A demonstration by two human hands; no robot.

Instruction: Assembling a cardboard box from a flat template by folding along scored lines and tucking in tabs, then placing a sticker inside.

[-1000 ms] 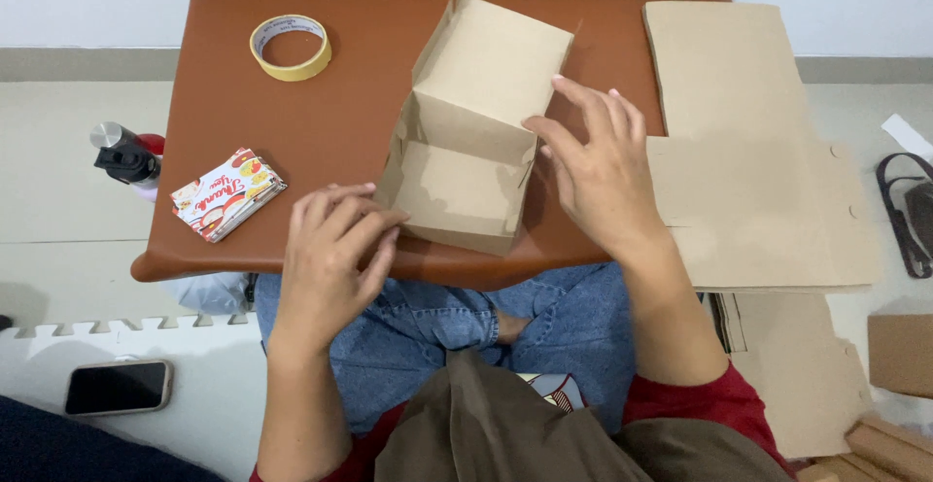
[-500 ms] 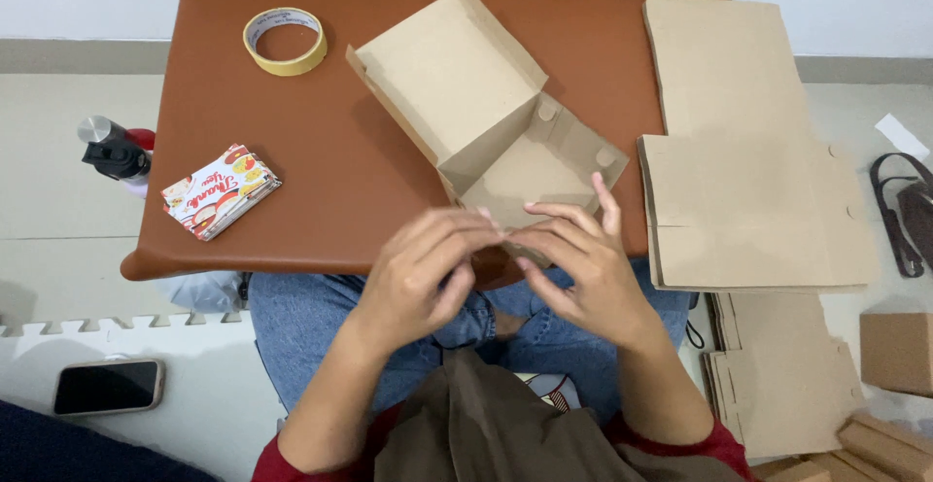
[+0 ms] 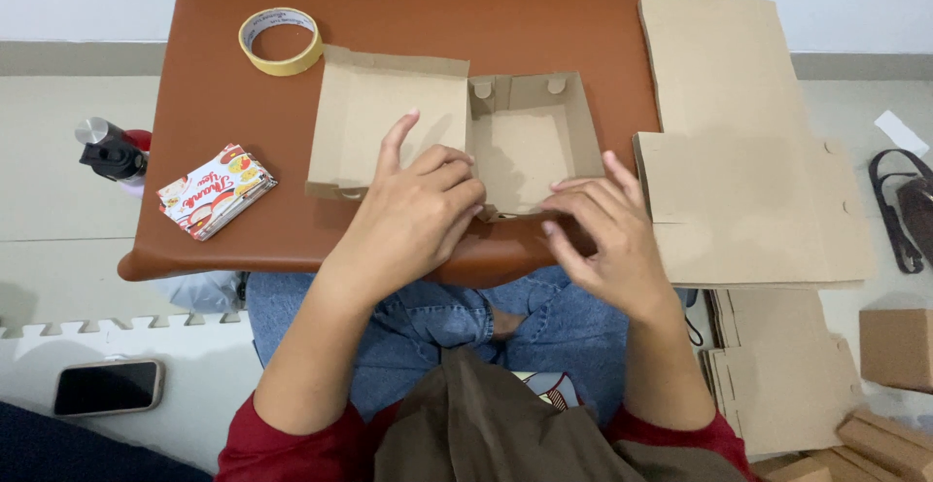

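A brown cardboard box (image 3: pixel 525 142) lies open on the brown table (image 3: pixel 233 103), its lid flap spread flat to the left. My left hand (image 3: pixel 418 210) rests on the lid's near edge, fingers pressing the box's front wall. My right hand (image 3: pixel 603 234) pinches the front wall of the box at the table's near edge. Both hands touch the same box.
A roll of yellow tape (image 3: pixel 280 40) sits at the table's back left. A small printed packet (image 3: pixel 214 190) lies near the left edge. Flat cardboard blanks (image 3: pixel 748 142) are stacked at the right. A bottle (image 3: pixel 112 152) and a phone (image 3: pixel 107 387) lie on the floor at left.
The box has been turned and laid down flat, with the lid now open to the left. Both hands moved from in front of my body up to its front wall.
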